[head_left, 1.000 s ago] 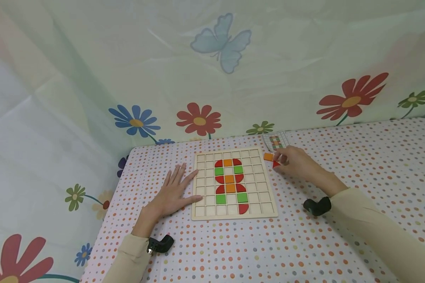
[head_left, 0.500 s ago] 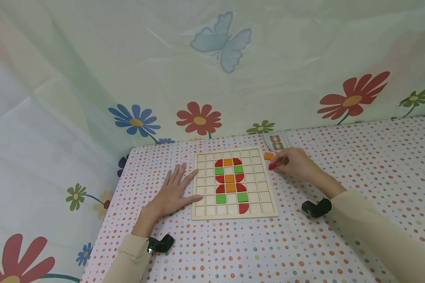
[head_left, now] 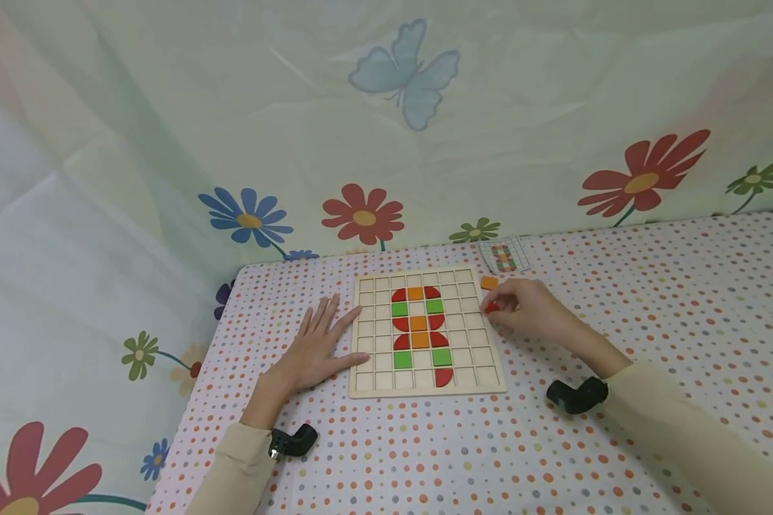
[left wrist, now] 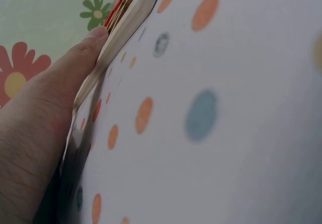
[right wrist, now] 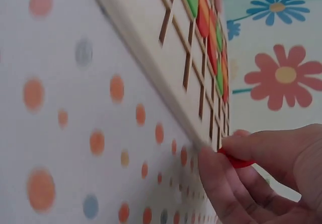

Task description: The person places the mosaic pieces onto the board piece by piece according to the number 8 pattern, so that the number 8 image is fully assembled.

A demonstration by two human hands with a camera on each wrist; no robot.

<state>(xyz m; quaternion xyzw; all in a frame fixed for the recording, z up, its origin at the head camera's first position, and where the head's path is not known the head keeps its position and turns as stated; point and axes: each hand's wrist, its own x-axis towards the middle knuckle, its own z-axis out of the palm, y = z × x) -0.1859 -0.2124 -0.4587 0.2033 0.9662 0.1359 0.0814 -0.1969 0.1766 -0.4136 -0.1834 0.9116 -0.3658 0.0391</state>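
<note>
A wooden grid board (head_left: pixel 373 386) lies on the table with red, green and orange pieces set in its middle columns. My left hand (head_left: pixel 312 354) rests at the board's left edge, fingers spread, thumb and a fingertip touching the rim; the left wrist view shows the thumb (left wrist: pixel 83 53) on that rim. At the board's right edge my right hand (head_left: pixel 528 307) pinches a small red piece (head_left: pixel 492 307) between thumb and fingers. Its curved edge shows in the right wrist view as a red piece (right wrist: pixel 236 161); the rest is hidden by the fingers.
One loose orange square (head_left: pixel 489 282) lies just beyond the right hand. Behind it is a pattern card (head_left: pixel 504 256) with a printed grid design. A dotted cloth (head_left: pixel 412 458) covers the table, and a flowered curtain (head_left: pixel 522 107) hangs at its back.
My right hand has picked the red piece up from beside the orange square and brought it left and nearer, to the board's right edge. My left hand has stayed in place.
</note>
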